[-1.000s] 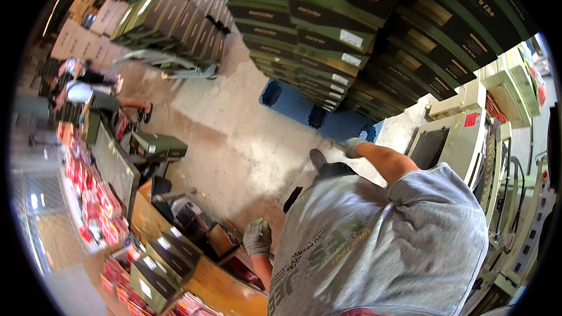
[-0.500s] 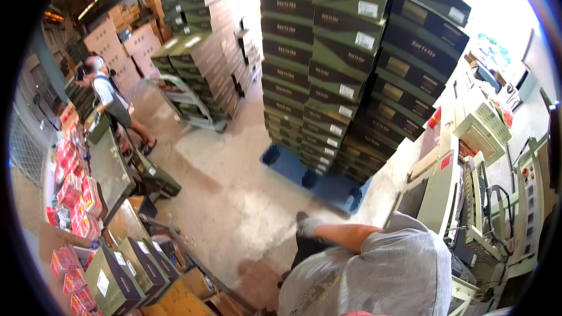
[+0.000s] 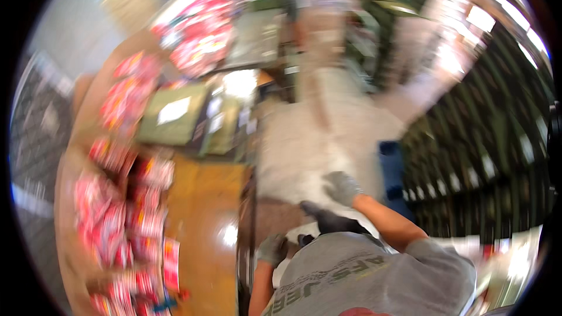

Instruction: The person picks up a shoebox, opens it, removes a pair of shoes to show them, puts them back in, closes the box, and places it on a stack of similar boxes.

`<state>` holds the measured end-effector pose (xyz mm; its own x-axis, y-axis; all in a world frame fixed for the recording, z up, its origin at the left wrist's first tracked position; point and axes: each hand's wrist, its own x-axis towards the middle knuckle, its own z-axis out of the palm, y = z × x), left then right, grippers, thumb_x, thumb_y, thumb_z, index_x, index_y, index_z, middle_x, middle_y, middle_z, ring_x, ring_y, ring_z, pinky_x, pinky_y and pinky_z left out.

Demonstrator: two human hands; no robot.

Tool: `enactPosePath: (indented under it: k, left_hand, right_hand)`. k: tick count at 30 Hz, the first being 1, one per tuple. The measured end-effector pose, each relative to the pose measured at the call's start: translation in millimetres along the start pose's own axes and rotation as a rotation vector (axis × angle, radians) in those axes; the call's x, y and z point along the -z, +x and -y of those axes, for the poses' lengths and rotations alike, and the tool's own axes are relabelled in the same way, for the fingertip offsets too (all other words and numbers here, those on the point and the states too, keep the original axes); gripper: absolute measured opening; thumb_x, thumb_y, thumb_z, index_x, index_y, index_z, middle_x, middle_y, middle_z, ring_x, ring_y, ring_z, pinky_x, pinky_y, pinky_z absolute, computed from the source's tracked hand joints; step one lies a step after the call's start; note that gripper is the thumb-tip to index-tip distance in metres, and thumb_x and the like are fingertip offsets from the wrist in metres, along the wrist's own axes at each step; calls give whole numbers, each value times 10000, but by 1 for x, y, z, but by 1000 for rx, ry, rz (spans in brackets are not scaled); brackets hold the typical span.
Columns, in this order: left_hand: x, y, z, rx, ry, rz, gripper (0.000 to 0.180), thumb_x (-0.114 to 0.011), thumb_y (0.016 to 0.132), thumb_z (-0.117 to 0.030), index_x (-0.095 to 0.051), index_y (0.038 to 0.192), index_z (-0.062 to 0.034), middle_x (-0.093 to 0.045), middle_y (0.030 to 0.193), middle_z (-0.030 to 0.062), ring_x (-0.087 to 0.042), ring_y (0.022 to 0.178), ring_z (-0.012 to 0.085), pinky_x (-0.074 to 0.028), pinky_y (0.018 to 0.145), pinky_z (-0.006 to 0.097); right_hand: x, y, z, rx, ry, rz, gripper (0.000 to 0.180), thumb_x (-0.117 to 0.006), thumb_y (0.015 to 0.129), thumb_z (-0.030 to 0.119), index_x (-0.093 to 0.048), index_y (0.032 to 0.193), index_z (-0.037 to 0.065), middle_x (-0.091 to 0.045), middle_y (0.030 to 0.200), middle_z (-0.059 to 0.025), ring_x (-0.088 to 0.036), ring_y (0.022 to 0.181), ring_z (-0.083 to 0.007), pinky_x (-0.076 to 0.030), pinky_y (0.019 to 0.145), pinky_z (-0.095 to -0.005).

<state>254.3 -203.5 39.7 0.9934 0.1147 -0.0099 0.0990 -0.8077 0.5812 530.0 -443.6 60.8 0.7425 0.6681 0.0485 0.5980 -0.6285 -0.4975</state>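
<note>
My left hand (image 3: pixel 272 250), in a grey work glove, hangs low beside the near edge of the wooden workbench (image 3: pixel 205 216). Its fingers are too blurred to read. My right hand (image 3: pixel 343 188), also gloved, reaches forward over the floor; its fingers look loosely apart and nothing shows in them. On the bench's far part sit dark green boxes (image 3: pixel 170 118) with white labels. Several red-and-white packets (image 3: pixel 146 222) are heaped along the bench's left side.
At the right stand tall stacks of dark green boxes (image 3: pixel 468 158) on a blue pallet (image 3: pixel 391 169). Another table (image 3: pixel 252 38) with more red packets is farther ahead. A blurred person (image 3: pixel 294 0) stands beyond it. Wire mesh (image 3: pixel 44 129) lies at far left.
The view has swung left, bringing the bench and packets nearer the middle and shifting the stacked boxes to the right. My left hand has come into view.
</note>
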Motion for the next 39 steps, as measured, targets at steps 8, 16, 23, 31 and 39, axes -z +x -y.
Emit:
enactPosePath:
  k: [8,16,23,31,39]
  left_hand:
    - [23,-54,16,436,140,-329,130,-685,860,-177,-710,961,-99,-734,1091,102,-687,1002,320,-540,915,431]
    - [-19,-64,-61,821,186,-684,174,-712,846,-162,-694,1012,-112,-728,999,102,-698,917,327,-558,820,450]
    - [-22,-73,-77,973,42,-597,209,-662,894,-190,-694,1058,-64,-720,1063,156,-678,954,368,-537,879,458]
    - [17,-136,-8,970,24,-687,285,-646,918,-216,-682,1134,-34,-702,1107,190,-659,1024,387,-523,920,459]
    - [-2,-187,125,1314,-551,-1201,536,-568,1013,-407,-532,1391,-29,-641,1307,189,-637,1157,301,-484,983,395]
  right_hand:
    - [38,232,125,442,203,-264,706,-726,870,318,-482,1423,-47,-579,1310,-293,-577,1178,-429,-455,1049,-460]
    - [-82,449,264,-429,1428,349,582,-744,830,480,-584,1277,144,-660,1070,-130,-628,901,-316,-527,772,-535]
    - [-114,410,328,-535,1346,564,423,-751,795,501,-627,1091,225,-696,980,-30,-671,844,-264,-515,689,-431]
    - [-154,186,353,-381,1573,467,403,-737,892,257,-607,1242,106,-651,1118,-60,-689,946,-239,-625,705,-379]
    - [-287,58,249,-1104,1059,989,501,-779,853,367,-614,1196,41,-677,1035,-159,-656,866,-315,-578,802,-450]
